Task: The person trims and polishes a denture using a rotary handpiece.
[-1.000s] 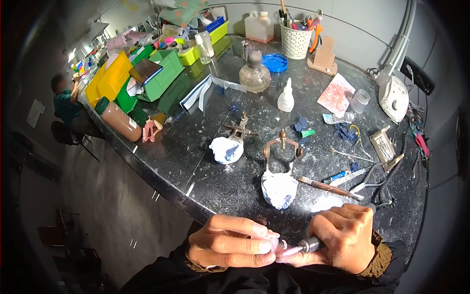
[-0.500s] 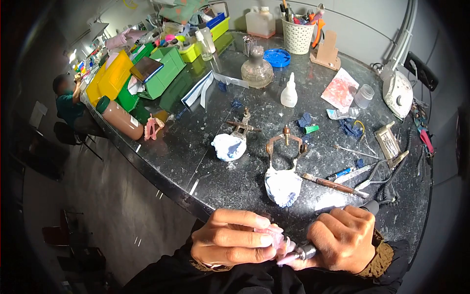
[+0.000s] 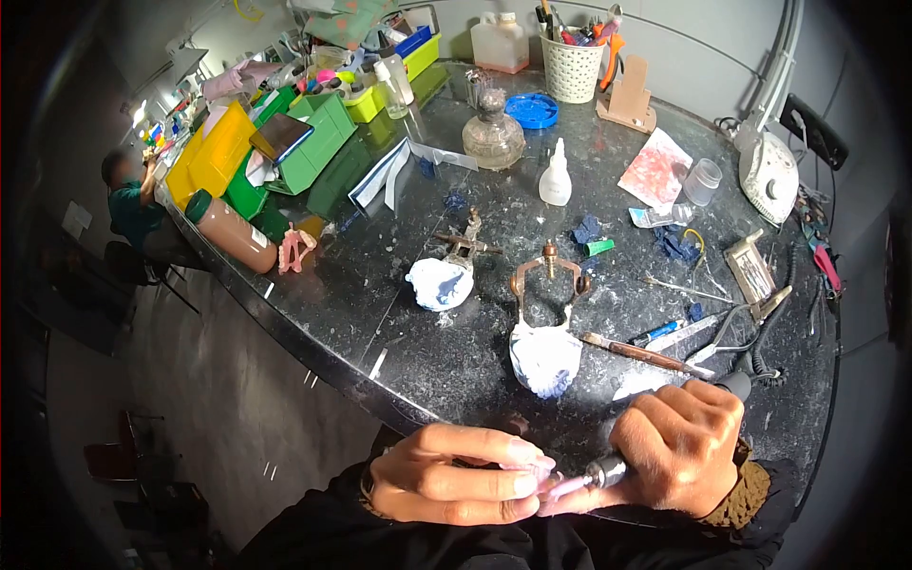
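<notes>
Between the fingertips of my left hand point(image 3: 456, 477), pinched: one pink piece point(image 3: 545, 465); a loose pinch could let it slip, driving the tool's nose into a finger. In my right hand point(image 3: 676, 448), gripped: one rotary handpiece point(image 3: 607, 470), axis slanting down-left, nose towards the piece. Piece's own axis: masked by fingers.

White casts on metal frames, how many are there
2: the left white cast is at the near end of a metal frame; the right white cast is nearer the right hand. Bins at the back left might hide more.
</notes>
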The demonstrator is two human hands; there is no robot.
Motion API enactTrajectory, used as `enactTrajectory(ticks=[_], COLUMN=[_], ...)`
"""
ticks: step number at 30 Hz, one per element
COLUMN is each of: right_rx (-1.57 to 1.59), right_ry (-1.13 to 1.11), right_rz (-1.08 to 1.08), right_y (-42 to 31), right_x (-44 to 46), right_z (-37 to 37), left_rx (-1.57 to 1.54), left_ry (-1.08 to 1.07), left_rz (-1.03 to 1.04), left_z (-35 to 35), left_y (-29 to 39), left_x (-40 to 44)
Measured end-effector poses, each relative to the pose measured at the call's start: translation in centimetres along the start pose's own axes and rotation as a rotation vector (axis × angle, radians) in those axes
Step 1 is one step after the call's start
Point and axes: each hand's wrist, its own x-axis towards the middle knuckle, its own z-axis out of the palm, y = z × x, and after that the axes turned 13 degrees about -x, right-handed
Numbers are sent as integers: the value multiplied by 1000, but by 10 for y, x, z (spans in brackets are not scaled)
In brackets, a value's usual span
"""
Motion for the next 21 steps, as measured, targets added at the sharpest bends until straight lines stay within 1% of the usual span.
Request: enactTrajectory(ticks=[1, 4, 5, 10, 13, 19, 21], right_rx=[-43, 25, 9, 23, 36, 53, 43], right_ry=[-27, -63, 11, -26, -32, -40, -56], right_rz=[2, 41, 28, -45, -78, -127, -171], right_y=[1, 7, 8, 10, 11, 9, 9], right_x=[1, -6, -7, -5, -5, -5, -4], right_z=[-2, 1, 7, 4, 6, 5, 3], left_rx=[-11, -11, -20, -26, -60, -63, -99], left_ry=[-89, -146, -135, -64, -64, -114, -60], left_rz=[-13, -35, -24, 26, -78, -74, -2], left_z=[-6, -8, -8, 1, 2, -2, 1], left_y=[0, 4, 3, 2, 4, 5, 4], left_x=[4, 8, 7, 5, 11, 13, 7])
